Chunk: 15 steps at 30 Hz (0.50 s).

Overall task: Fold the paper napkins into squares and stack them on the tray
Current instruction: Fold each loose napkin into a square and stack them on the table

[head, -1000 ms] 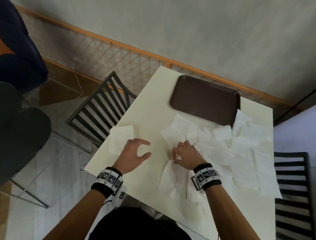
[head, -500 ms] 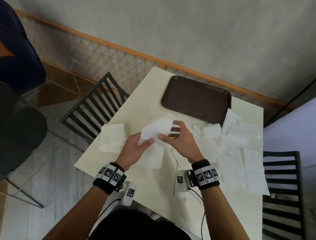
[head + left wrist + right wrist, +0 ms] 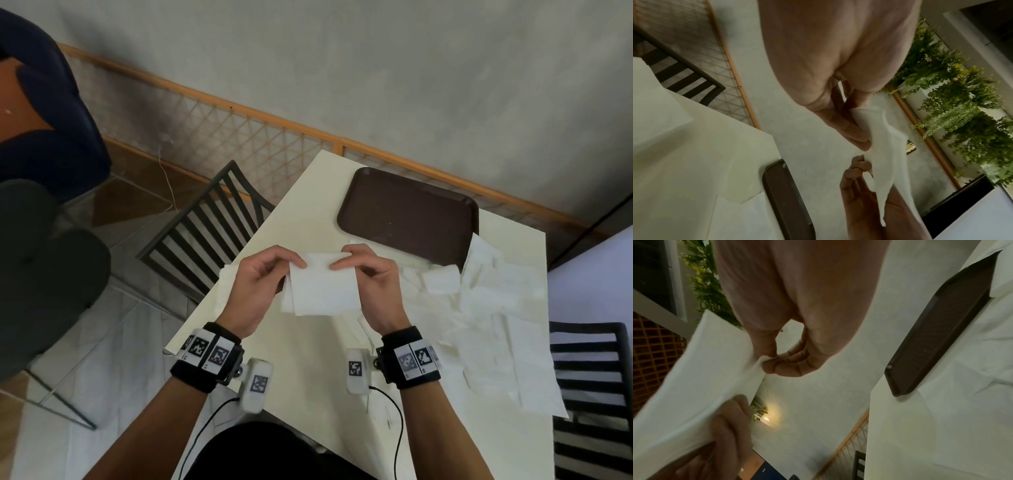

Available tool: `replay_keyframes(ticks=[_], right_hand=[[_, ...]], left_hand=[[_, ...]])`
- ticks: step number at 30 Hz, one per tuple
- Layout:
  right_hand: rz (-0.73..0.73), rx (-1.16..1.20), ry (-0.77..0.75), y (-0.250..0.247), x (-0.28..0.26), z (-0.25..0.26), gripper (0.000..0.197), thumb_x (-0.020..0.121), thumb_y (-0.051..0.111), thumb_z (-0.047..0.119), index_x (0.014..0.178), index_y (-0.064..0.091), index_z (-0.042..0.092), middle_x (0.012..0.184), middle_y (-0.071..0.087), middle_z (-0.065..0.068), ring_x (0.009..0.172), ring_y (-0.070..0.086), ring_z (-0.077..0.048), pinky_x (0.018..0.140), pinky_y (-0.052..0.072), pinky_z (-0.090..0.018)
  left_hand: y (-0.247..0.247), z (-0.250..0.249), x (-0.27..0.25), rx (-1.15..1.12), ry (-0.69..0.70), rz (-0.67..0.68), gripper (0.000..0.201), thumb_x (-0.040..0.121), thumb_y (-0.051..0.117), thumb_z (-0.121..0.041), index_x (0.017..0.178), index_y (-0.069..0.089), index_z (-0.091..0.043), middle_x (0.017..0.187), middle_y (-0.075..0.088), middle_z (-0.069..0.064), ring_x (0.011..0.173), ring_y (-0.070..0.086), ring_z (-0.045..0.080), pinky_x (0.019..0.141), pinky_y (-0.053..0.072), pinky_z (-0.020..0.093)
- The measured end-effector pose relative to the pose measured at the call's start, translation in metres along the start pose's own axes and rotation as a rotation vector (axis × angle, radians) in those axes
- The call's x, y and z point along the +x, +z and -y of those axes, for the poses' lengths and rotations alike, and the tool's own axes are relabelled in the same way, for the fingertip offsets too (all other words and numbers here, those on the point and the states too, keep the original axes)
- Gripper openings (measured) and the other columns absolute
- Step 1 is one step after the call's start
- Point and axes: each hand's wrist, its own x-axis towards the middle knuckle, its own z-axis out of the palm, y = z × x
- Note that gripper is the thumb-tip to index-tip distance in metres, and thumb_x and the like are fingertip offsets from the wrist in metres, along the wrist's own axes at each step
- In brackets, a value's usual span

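A white paper napkin [image 3: 322,291] hangs above the cream table [image 3: 308,212], held by its top edge. My left hand [image 3: 263,277] pinches the top left corner and my right hand [image 3: 370,274] pinches the top right. The napkin [image 3: 885,155] shows edge-on in the left wrist view, and the same napkin [image 3: 701,373] fills the lower left of the right wrist view, pinched between thumb and fingers. A brown tray [image 3: 407,216] with nothing on it lies at the table's far side. A loose heap of unfolded napkins [image 3: 496,308] covers the table's right half.
A folded white napkin [image 3: 226,277] lies near the table's left edge, partly behind my left hand. Dark slatted chairs stand at the left [image 3: 209,219] and right [image 3: 592,394] of the table. A wooden lattice rail [image 3: 239,126] runs behind it.
A second ago both hands were down on the table among the napkins. They have since lifted one napkin and now hold it up by its top corners, hanging flat.
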Motion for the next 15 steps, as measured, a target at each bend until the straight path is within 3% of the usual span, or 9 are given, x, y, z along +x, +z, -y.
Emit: replay_keyframes(ticks=[3, 6, 8, 10, 13, 15], right_hand=[[0.003, -0.049, -0.039, 0.01, 0.005, -0.001, 0.044, 0.096, 0.068, -0.016, 0.087, 0.09, 0.021, 0.115, 0.064, -0.001, 0.099, 0.061, -0.025, 0.079, 0.046, -0.033], [0.006, -0.132, -0.125, 0.023, 0.01, -0.002, 0.041, 0.096, 0.069, -0.016, 0.091, 0.09, 0.018, 0.113, 0.063, -0.002, 0.099, 0.061, -0.024, 0.083, 0.046, -0.031], [0.003, -0.191, -0.185, 0.031, 0.013, -0.002, 0.036, 0.095, 0.068, -0.016, 0.093, 0.089, 0.013, 0.111, 0.062, -0.005, 0.096, 0.061, -0.02, 0.083, 0.046, -0.026], [0.014, -0.255, -0.225, 0.039, 0.016, -0.002, 0.031, 0.095, 0.068, -0.013, 0.094, 0.089, 0.01, 0.11, 0.061, -0.008, 0.094, 0.062, -0.017, 0.084, 0.046, -0.024], [0.044, -0.297, -0.223, 0.047, 0.018, -0.004, 0.032, 0.096, 0.062, -0.009, 0.099, 0.089, 0.009, 0.11, 0.058, -0.011, 0.095, 0.061, -0.02, 0.085, 0.047, -0.026], [0.034, -0.241, -0.176, 0.055, 0.02, -0.001, 0.039, 0.091, 0.052, -0.006, 0.107, 0.086, 0.008, 0.111, 0.058, -0.013, 0.098, 0.059, -0.023, 0.086, 0.048, -0.029]], left_hand=[[-0.007, -0.004, 0.004, -0.022, -0.019, -0.023, 0.029, 0.111, 0.044, 0.003, 0.1, 0.071, -0.001, 0.096, 0.065, 0.006, 0.087, 0.054, 0.024, 0.068, 0.046, 0.021], [-0.016, -0.006, 0.008, -0.028, -0.04, -0.053, 0.033, 0.112, 0.042, -0.003, 0.099, 0.073, -0.006, 0.094, 0.06, 0.009, 0.084, 0.049, 0.025, 0.067, 0.042, 0.028], [-0.024, -0.007, 0.011, -0.037, -0.061, -0.059, 0.033, 0.11, 0.043, -0.012, 0.1, 0.074, -0.01, 0.098, 0.056, 0.023, 0.09, 0.048, 0.03, 0.077, 0.038, 0.041], [-0.031, -0.009, 0.012, -0.004, -0.026, -0.068, 0.029, 0.108, 0.046, -0.014, 0.102, 0.075, -0.014, 0.102, 0.056, 0.035, 0.09, 0.051, 0.036, 0.08, 0.037, 0.045], [-0.043, -0.009, 0.015, 0.209, 0.132, -0.012, 0.021, 0.107, 0.054, -0.013, 0.108, 0.074, -0.018, 0.09, 0.058, 0.035, 0.078, 0.053, 0.052, 0.068, 0.042, 0.046], [-0.054, -0.008, 0.017, 0.363, 0.218, 0.036, 0.025, 0.109, 0.052, -0.01, 0.106, 0.074, -0.022, 0.084, 0.06, 0.027, 0.071, 0.05, 0.048, 0.061, 0.042, 0.052]])
